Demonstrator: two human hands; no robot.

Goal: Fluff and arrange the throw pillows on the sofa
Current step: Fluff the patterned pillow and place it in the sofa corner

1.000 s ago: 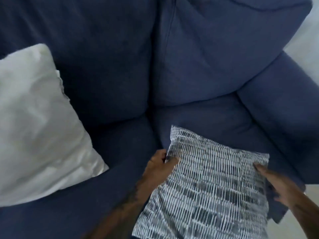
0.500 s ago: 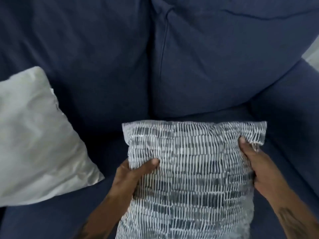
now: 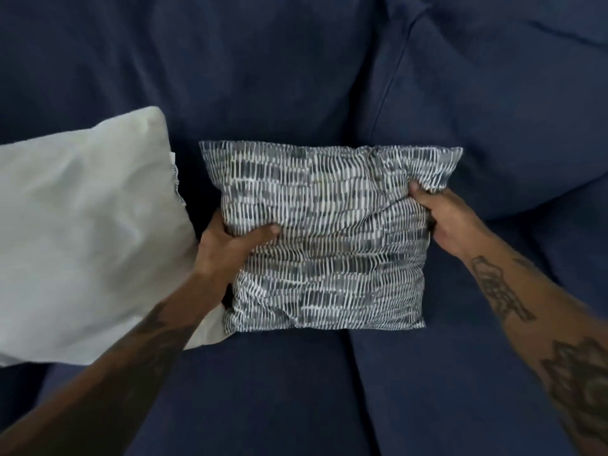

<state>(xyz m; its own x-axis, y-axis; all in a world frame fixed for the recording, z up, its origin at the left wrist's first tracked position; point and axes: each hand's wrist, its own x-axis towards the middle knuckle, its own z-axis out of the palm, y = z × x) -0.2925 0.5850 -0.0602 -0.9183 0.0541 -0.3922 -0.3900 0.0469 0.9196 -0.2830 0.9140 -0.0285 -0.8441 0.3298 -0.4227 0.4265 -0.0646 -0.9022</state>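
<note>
Navy sofa [image 3: 296,390], two throw pillows on it. Patterned grey-and-white pillow [image 3: 329,232] stands upright on the seat cushions, roughly over the seam between them, top edge at the back cushions [image 3: 263,77]. Left hand [image 3: 230,241] grips its left edge, thumb pressed into the front face; right hand [image 3: 441,218] pinches the upper right corner, fabric bunched under the thumb. Both clenched on the pillow.

Handling, my read: light, soft, underfilled — the cover creases and dents at both grips. Loose cover may slide over the fill, so take the two side edges mid-height or opposite corners, not a single corner.

White pillow [image 3: 82,225] leans just left of it, touching the left forearm, cut off by the frame edge.

Hidden: fingers behind the patterned pillow, its back face, whether it actually touches the back cushions.
</note>
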